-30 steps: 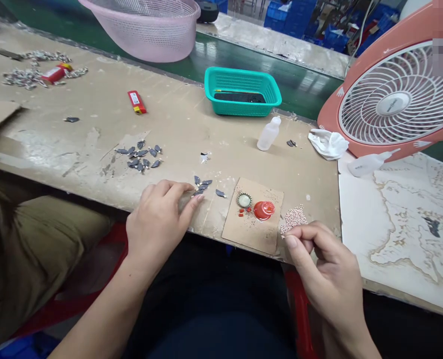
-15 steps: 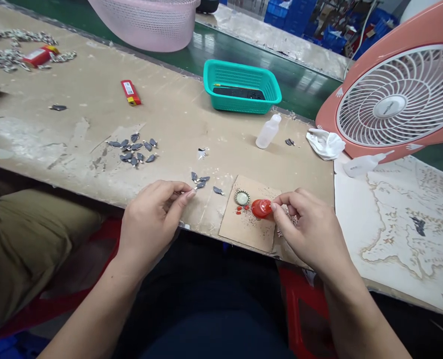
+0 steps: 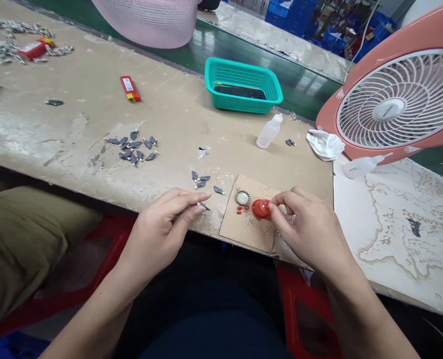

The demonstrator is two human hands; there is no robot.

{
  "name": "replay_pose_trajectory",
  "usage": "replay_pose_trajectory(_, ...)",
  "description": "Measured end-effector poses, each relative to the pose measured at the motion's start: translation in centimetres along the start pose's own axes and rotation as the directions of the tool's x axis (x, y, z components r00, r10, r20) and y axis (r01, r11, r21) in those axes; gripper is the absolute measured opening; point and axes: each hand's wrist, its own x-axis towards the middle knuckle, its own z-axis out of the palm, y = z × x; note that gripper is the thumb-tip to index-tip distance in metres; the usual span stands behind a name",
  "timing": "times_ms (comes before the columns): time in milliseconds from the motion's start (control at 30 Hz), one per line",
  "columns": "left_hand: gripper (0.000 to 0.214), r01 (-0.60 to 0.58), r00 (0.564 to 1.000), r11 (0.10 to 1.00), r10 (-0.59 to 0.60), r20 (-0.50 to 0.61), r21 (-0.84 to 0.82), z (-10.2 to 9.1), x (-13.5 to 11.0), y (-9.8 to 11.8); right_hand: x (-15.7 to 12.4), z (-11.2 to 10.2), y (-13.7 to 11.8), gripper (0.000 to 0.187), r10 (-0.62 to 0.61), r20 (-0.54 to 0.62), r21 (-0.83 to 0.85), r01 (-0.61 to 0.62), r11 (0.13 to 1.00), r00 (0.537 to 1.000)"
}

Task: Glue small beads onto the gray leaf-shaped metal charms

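Note:
My left hand (image 3: 171, 217) is closed in a pinch at the table's near edge. Between its thumb and forefinger is a small dark grey leaf-shaped piece (image 3: 205, 206). Several similar grey pieces (image 3: 200, 184) lie just beyond those fingers. My right hand (image 3: 306, 224) is also pinched, its fingertips against the right side of a small red bottle (image 3: 260, 208); whatever they grip is hidden. The bottle is on a cardboard square (image 3: 248, 233), beside an upturned bottle cap (image 3: 243, 198) and some small red bits (image 3: 239, 209).
A larger group of grey pieces (image 3: 131, 145) lies to the left, with a red-and-yellow packet (image 3: 130, 89) farther back. Beyond the cardboard are a clear squeeze bottle (image 3: 269, 131) and a green basket (image 3: 244, 103). A pink fan (image 3: 333, 107) stands at right. Someone's leg (image 3: 27, 239) is at left.
My left hand has moved right and slightly toward me, and the grey piece now shows between its fingertips. My right hand has barely shifted at the red bottle.

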Motion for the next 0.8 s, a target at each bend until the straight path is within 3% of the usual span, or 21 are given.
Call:
replay_pose_trajectory(100, 0.017, 0.121, 0.993, 0.981, -0.120, 0.014, -0.153, 0.2, -0.4, 0.6, -0.5, -0.1, 0.0, 0.014, 0.059, -0.056, 0.217, -0.045, 0.975, 0.997)
replay_pose_trajectory(167, 0.011, 0.184, 0.983, 0.931, -0.181, 0.038, -0.314, 0.4, -0.6, 1.2, -1.2, -0.1, 0.0, 0.017, 0.155, -0.055, 0.443, -0.115, 0.889, 0.986)
replay_pose_trajectory(300, 0.012, 0.214, 0.976, 0.787, -0.199, 0.090, -0.579, 1.3, -0.7, 2.6, -2.6, 0.4, -0.3, 0.021, 0.323, 0.037, 0.801, -0.221, 0.556, 0.946)
replay_pose_trajectory(433, 0.021, 0.251, 0.966, 0.674, -0.221, 0.134, -0.695, 2.4, -0.9, 3.8, -3.8, 0.7, -1.2, 0.021, 0.382, 0.096, 0.921, -0.228, 0.316, 0.919)
replay_pose_trajectory(633, 0.027, 0.289, 0.956, 0.649, -0.231, 0.180, -0.704, 3.4, -1.5, 5.2, -5.2, 1.0, -2.5, 0.020, 0.376, 0.130, 0.954, -0.218, 0.204, 0.918)
replay_pose_trajectory(800, 0.027, 0.275, 0.961, 0.677, -0.194, 0.195, -0.683, 3.6, -1.4, 6.1, -6.7, 1.4, -3.1, 0.016, 0.378, 0.161, 0.947, -0.250, 0.201, 0.912)
